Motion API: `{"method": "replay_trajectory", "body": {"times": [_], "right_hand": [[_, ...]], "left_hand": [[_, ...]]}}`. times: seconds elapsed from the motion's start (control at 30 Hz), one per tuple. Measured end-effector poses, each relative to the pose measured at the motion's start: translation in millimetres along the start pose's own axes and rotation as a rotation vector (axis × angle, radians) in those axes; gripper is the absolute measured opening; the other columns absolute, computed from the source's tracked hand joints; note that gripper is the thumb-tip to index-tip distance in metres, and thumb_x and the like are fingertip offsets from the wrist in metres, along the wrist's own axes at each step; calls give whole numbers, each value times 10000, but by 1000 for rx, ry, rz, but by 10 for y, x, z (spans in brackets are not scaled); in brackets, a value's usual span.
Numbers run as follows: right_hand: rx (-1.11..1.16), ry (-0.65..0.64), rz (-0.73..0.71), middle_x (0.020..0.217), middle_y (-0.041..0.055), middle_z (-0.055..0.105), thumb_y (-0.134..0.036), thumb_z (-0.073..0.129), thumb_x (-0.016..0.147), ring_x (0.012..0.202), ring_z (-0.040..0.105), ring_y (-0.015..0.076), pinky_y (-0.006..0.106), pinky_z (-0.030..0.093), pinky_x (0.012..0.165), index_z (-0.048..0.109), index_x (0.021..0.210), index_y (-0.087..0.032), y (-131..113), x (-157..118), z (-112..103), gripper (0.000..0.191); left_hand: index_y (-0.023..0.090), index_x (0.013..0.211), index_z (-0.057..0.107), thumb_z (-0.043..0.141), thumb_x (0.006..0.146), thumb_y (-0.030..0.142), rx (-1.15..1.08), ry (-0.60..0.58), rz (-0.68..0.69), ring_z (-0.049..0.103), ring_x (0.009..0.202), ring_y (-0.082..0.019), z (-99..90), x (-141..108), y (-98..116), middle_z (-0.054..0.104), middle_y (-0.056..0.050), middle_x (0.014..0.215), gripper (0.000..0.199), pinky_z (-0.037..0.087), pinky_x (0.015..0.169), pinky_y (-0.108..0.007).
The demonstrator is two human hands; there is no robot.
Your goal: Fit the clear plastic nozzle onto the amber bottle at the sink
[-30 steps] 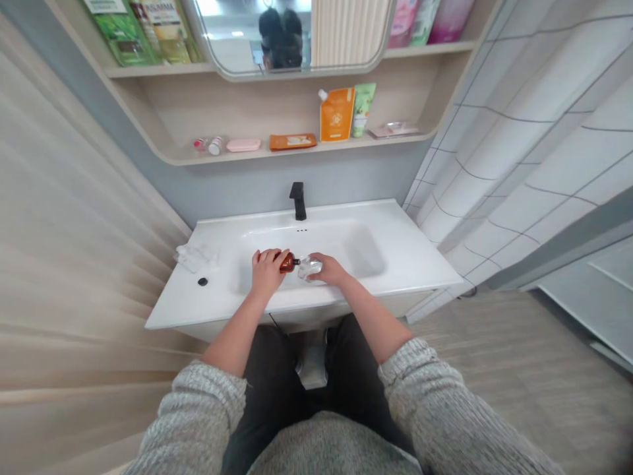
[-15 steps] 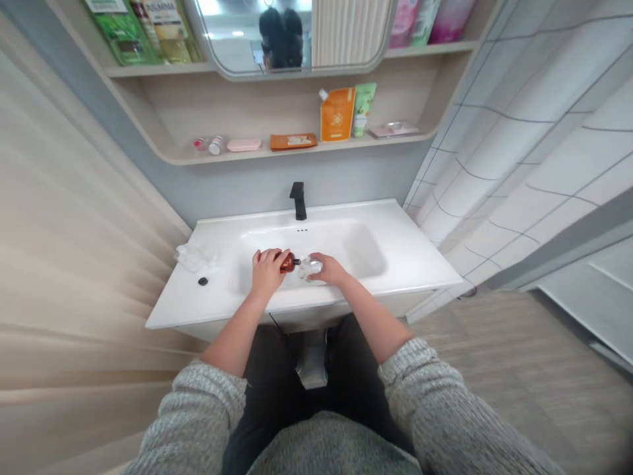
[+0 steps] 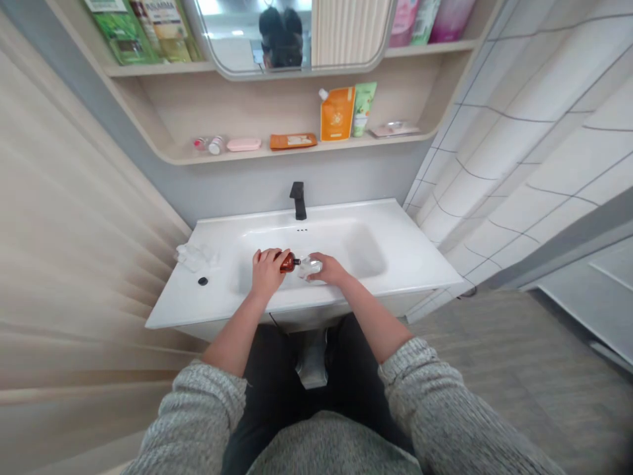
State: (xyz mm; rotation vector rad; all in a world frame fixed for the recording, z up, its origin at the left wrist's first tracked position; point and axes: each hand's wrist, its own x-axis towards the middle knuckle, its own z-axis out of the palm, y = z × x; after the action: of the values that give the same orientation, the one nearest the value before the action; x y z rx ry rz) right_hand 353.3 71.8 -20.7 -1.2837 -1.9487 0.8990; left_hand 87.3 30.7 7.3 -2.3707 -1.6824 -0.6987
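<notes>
Over the front part of the white sink [image 3: 366, 254], my left hand [image 3: 268, 269] is wrapped round a brown bottle [image 3: 287, 263]. The bottle lies tilted on its side, its dark neck pointing right. My right hand [image 3: 327, 269] holds a clear container [image 3: 310, 267] just beside that neck. The neck meets or nearly touches the container's left side; whether liquid flows between them is too small to tell. A small black round cap [image 3: 202, 282] rests on the counter left of the sink.
Behind the sink stands a black faucet [image 3: 299, 200]. Crumpled clear plastic [image 3: 192, 257] lies on the counter's left end. Above, a shelf [image 3: 247, 154] holds an orange pouch [image 3: 337, 115], a green tube [image 3: 364, 110] and small items, below a mirror [image 3: 346, 39]. A curtain hangs at left.
</notes>
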Motion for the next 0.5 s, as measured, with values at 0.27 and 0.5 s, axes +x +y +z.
{"method": "replay_trajectory", "body": {"times": [0.27,0.5], "right_hand": [[-6,4,-6,1335,84,807,-292,1033,614,1224,758,332,467,564,1129,758,1349,-255,8,-2,1,785],[-4,-1,-10,1340,92,805,-294,1032,610,1226,756,334,463,566,1121,756,1348,-247,11,0,3,789]], "left_hand": [[342,1550,661,714,916,196,9,-15,-12,594,1431,-368,-13,1,9,702,-132,1508,653,266,1337,-628],[336,1546,666,710,931,219,-7,6,7,602,1420,-369,3,-3,-2,702,-140,1495,628,271,1333,-632]]}}
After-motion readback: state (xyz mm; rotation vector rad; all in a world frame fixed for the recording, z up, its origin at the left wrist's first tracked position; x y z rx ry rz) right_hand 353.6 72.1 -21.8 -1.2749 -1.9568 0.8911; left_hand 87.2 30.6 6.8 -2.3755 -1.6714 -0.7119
